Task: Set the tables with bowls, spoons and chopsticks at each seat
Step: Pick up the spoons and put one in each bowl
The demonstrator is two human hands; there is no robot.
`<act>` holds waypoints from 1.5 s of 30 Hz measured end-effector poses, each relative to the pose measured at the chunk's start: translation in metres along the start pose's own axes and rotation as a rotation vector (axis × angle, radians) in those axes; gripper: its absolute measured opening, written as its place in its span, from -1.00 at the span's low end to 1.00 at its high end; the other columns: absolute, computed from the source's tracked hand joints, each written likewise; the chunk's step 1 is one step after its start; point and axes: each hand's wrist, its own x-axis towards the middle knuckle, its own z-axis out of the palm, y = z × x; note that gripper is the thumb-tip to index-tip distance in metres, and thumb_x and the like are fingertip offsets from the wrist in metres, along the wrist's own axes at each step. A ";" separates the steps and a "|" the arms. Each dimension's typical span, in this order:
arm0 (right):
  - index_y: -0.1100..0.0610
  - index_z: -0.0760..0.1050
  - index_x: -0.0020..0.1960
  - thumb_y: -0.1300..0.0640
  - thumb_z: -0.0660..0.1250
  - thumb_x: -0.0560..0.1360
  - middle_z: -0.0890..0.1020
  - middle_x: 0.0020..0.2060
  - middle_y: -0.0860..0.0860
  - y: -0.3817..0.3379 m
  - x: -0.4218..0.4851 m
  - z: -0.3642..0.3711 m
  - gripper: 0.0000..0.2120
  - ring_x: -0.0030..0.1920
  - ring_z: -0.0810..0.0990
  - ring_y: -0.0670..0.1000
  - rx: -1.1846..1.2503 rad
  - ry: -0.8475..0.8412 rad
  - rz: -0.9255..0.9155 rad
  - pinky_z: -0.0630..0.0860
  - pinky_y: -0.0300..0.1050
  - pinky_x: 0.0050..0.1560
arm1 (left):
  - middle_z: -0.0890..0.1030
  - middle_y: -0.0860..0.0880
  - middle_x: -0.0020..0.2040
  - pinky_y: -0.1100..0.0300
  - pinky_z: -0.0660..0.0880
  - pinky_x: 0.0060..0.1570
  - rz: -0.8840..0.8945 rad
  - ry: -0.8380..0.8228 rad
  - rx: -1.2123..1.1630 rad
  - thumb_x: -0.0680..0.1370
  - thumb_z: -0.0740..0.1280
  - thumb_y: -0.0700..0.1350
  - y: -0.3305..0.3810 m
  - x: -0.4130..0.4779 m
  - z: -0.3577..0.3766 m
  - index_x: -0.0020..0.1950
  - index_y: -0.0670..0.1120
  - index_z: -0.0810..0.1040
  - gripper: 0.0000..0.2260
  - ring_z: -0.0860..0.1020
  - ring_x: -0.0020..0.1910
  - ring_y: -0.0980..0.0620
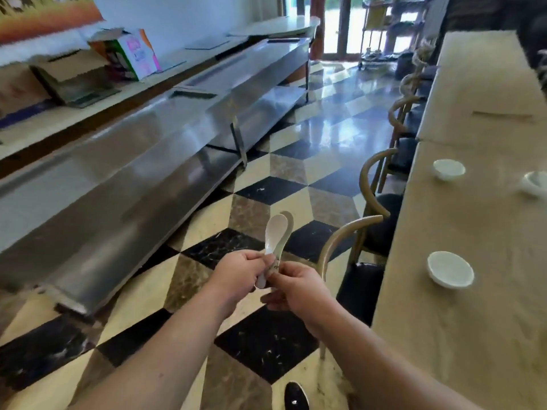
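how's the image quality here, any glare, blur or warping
Head view: daylight from the far doorway glares off the glossy checkered floor; the metal counter and boxes smear with motion blur; wide-angle bends the table edge; spoons and both hands stay fairly sharp.

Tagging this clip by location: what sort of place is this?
Likely a restaurant dining room or canteen. A long table under a beige cloth has white bowls laid out and a row of chairs along it; a long steel counter runs opposite. Both hands hold white soup spoons.
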 end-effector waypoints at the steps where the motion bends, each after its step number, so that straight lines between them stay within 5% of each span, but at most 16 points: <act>1: 0.10 0.67 0.20 0.05 0.38 0.67 0.79 -0.02 0.04 -0.007 0.024 -0.006 -0.81 -0.02 0.78 0.18 0.034 0.013 0.005 0.72 0.11 0.11 | 0.74 -0.18 -0.07 0.28 0.53 -0.29 -0.001 -0.030 0.022 0.69 0.39 -0.05 0.008 0.030 -0.003 -0.03 -0.02 0.73 -0.84 0.60 -0.17 0.03; 4: 0.17 0.67 0.19 0.09 0.37 0.68 0.79 -0.06 0.07 -0.038 0.081 -0.027 -0.80 -0.14 0.74 0.10 0.100 0.051 0.002 0.69 0.03 0.01 | 0.71 -0.07 -0.20 0.37 0.50 -0.40 -0.016 -0.099 0.044 0.68 0.41 -0.04 0.039 0.108 -0.009 0.05 -0.14 0.76 -0.80 0.59 -0.31 0.12; 7: 0.23 0.66 0.18 0.11 0.37 0.68 0.79 -0.12 0.07 -0.077 0.129 -0.054 -0.80 -0.21 0.72 0.04 0.123 0.146 -0.039 0.68 -0.06 -0.10 | 0.76 -0.10 -0.14 0.20 0.60 -0.21 -0.018 -0.159 0.045 0.66 0.43 0.01 0.079 0.178 -0.005 0.04 -0.11 0.77 -0.78 0.70 -0.15 0.02; 12: 0.06 0.70 0.14 0.04 0.37 0.67 0.79 -0.04 0.07 -0.116 0.184 -0.096 -0.83 -0.02 0.79 0.10 0.108 0.314 -0.079 0.73 0.08 0.08 | 0.77 -0.11 -0.11 0.30 0.59 -0.38 0.033 -0.265 0.141 0.66 0.44 0.01 0.144 0.263 0.018 0.05 -0.10 0.74 -0.81 0.72 -0.20 0.02; 14: 0.05 0.71 0.14 0.03 0.36 0.68 0.80 -0.06 0.05 -0.125 0.202 -0.114 -0.83 -0.06 0.79 0.08 0.150 0.392 -0.081 0.74 0.02 -0.01 | 0.77 -0.07 -0.12 0.28 0.57 -0.38 0.056 -0.341 0.181 0.64 0.46 0.06 0.161 0.297 0.034 0.05 -0.06 0.75 -0.80 0.71 -0.21 0.03; 19: 0.09 0.69 0.17 0.11 0.34 0.70 0.80 -0.08 0.07 -0.138 0.246 -0.148 -0.83 -0.18 0.79 -0.01 0.231 0.606 -0.095 0.66 -0.20 -0.19 | 0.80 -0.04 -0.11 -0.12 0.70 0.12 0.118 -0.526 0.264 0.59 0.48 0.14 0.191 0.375 0.071 0.03 0.01 0.77 -0.78 0.77 -0.01 -0.11; 24: 0.12 0.70 0.13 0.09 0.34 0.70 0.79 -0.07 0.10 -0.147 0.286 -0.157 -0.82 -0.18 0.77 0.05 0.296 0.894 -0.108 0.66 -0.13 -0.22 | 0.79 -0.09 -0.06 -0.14 0.70 0.15 0.243 -0.805 0.371 0.63 0.46 0.07 0.221 0.435 0.097 0.09 -0.05 0.76 -0.79 0.78 -0.01 -0.09; 33: 0.10 0.72 0.08 0.07 0.30 0.71 0.78 -0.06 0.19 -0.140 0.257 -0.170 -0.78 -0.18 0.68 0.12 0.543 1.339 -0.025 0.63 0.12 -0.08 | 0.79 -0.15 -0.12 0.12 0.68 -0.21 0.312 -1.235 0.575 0.62 0.48 -0.02 0.240 0.429 0.195 -0.04 -0.10 0.80 -0.82 0.73 -0.19 -0.03; 37: 0.09 0.67 0.07 0.14 0.22 0.75 0.77 -0.18 0.01 -0.110 0.222 -0.182 -0.76 -0.20 0.67 0.05 0.665 1.441 0.023 0.64 -0.08 -0.17 | 0.80 -0.18 -0.04 -0.12 0.69 0.18 0.210 -1.344 0.651 0.63 0.48 -0.01 0.226 0.407 0.245 -0.01 -0.10 0.80 -0.81 0.75 0.07 -0.25; 40: 0.09 0.61 0.11 0.17 0.19 0.75 0.72 -0.15 0.04 -0.075 0.191 -0.209 -0.79 -0.29 0.66 0.00 0.680 1.548 0.071 0.60 -0.13 -0.24 | 0.79 -0.21 0.03 -0.19 0.66 0.23 0.103 -1.399 0.657 0.63 0.49 -0.06 0.209 0.393 0.293 0.09 -0.13 0.77 -0.84 0.75 0.07 -0.24; 45: 0.14 0.57 0.10 0.19 0.25 0.68 0.70 -0.25 0.10 0.002 0.136 -0.283 -0.87 -0.36 0.63 0.05 0.612 1.749 0.322 0.54 -0.08 -0.32 | 0.75 -0.13 -0.07 0.18 0.68 -0.19 -0.023 -1.377 0.635 0.65 0.46 -0.15 0.188 0.384 0.378 0.12 -0.20 0.70 -0.87 0.68 -0.25 0.02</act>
